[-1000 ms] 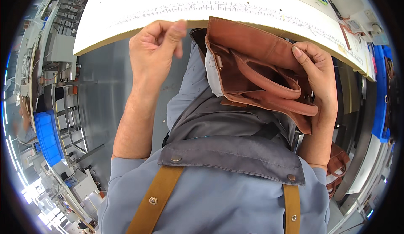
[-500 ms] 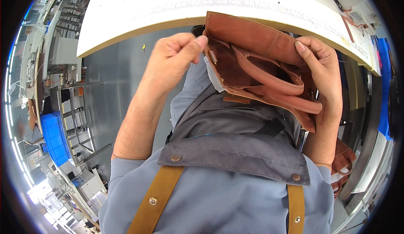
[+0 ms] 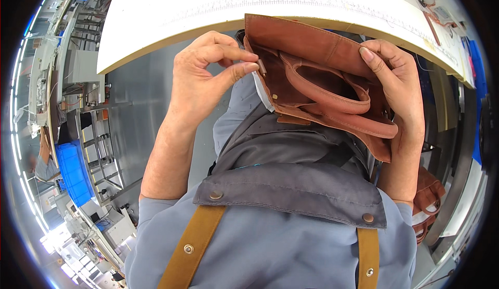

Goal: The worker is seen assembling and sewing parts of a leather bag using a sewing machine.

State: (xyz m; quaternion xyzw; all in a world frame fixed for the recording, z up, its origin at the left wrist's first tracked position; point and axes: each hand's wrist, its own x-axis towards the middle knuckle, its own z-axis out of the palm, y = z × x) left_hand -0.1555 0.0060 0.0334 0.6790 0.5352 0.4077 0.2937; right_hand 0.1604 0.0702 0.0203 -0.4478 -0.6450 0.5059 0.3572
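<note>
The brown leather bag [image 3: 322, 81] sits just below the white tabletop [image 3: 208, 14] edge. The right hand [image 3: 397, 91] grips the bag's right side, while the left hand [image 3: 205, 78] pinches a small metal piece [image 3: 261, 67] at its left edge.

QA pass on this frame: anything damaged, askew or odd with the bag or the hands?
Nothing stands out. The brown leather bag looks intact, its handles folded across it, right hand gripping its far side. The left hand pinches a small metal piece at the bag's edge.
</note>
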